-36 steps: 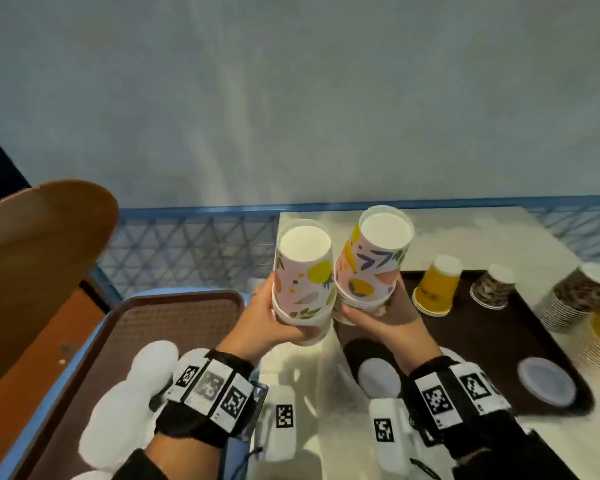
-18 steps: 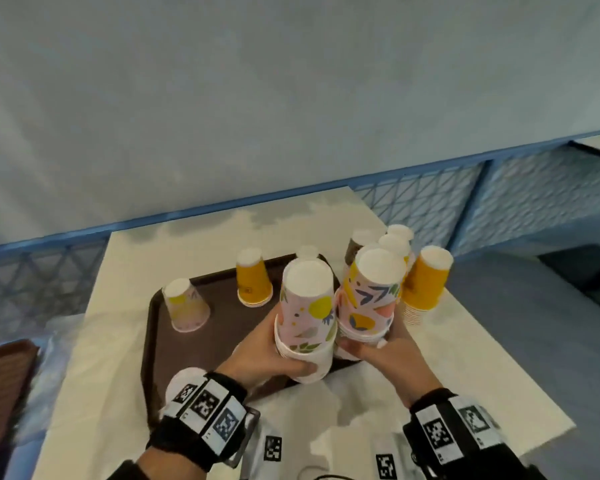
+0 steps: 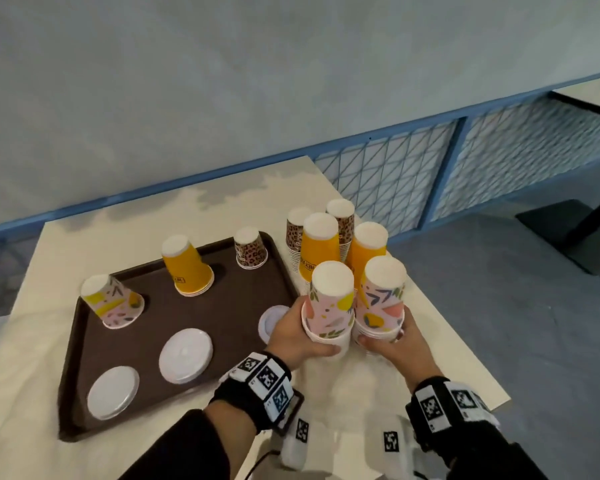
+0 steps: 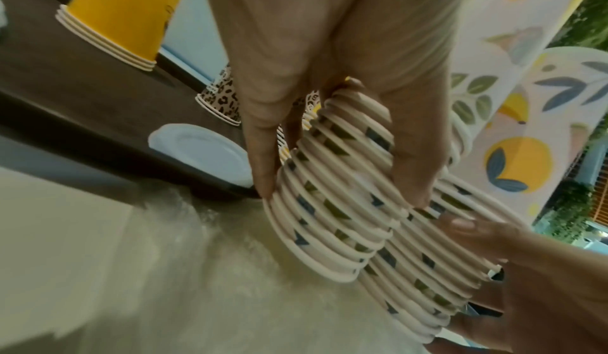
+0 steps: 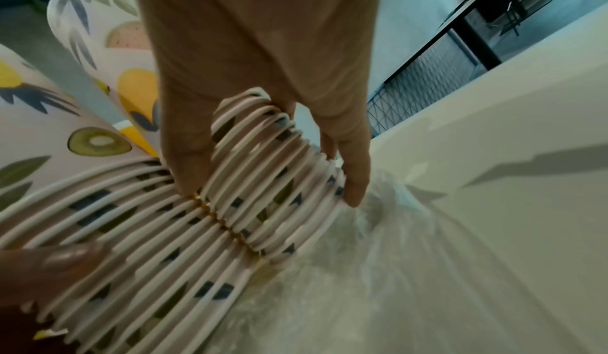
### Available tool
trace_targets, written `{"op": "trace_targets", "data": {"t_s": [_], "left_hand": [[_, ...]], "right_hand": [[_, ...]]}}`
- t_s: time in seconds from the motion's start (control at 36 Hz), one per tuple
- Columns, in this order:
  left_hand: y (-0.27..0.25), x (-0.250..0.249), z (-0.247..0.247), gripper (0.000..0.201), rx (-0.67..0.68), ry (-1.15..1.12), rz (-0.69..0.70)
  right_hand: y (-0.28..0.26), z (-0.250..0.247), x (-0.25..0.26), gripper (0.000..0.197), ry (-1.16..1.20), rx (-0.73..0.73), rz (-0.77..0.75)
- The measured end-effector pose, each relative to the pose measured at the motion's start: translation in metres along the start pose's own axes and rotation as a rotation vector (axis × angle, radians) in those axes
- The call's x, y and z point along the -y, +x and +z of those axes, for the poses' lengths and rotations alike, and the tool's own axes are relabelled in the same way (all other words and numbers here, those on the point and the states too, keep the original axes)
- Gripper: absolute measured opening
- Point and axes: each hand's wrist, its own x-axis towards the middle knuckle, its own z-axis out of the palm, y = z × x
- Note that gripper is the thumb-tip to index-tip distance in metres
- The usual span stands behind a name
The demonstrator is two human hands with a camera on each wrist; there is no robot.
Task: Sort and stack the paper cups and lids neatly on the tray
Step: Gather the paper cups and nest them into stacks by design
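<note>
While the dark brown plastic tray (image 3: 84,358) lies at the frame's lower left on the pale tabletop (image 3: 66,237), the left hand (image 3: 293,336) curls its fingers (image 4: 260,151) around one inverted fruit-patterned paper cup stack (image 3: 329,303) at centre; the right hand (image 3: 395,348) grips the neighbouring fruit-patterned stack (image 3: 381,299), both just right of the tray.

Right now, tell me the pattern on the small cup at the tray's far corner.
Leopard print, brown and black spots, on the small cup; the head view shows it best.
</note>
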Motion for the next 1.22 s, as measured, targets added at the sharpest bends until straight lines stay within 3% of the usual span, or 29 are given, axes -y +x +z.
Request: {"op": "trace_targets", "data": {"t_s": [0.33,0.56,0.81,0.94,1.0,1.11,1.22], "left_hand": [[0.015,-0.006,0.012,0.076,-0.081,0.133,0.011],[0.016,0.002,0.019,0.080,-0.121,0.217,-0.060],[0.014,0.002,0.023,0.083,-0.133,0.267,-0.087],[0.005,-0.003,0.015,0.096,-0.074,0.287,-0.097],[-0.002,-0.008,0.006,0.097,-0.058,0.265,-0.083],[-0.026,-0.033,-0.019,0.084,-0.167,0.366,-0.009],[-0.056,-0.052,-0.052,0.056,-0.327,0.431,0.117]], "right_hand": [[0.019,-0.005,-0.001,0.097,-0.125,-0.026,0.018],[0.022,-0.009,-0.001,0.076,-0.187,-0.042,0.009],[0.021,-0.010,0.002,0.081,-0.195,-0.026,0.003],[0.011,-0.021,0.014,0.101,-0.137,0.014,0.003],[0.003,-0.026,0.029,0.093,-0.069,-0.080,-0.094],[-0.017,-0.022,0.077,0.072,0.077,-0.379,-0.505],[-0.036,0.004,0.125,0.055,0.159,-0.377,-0.814]]}}
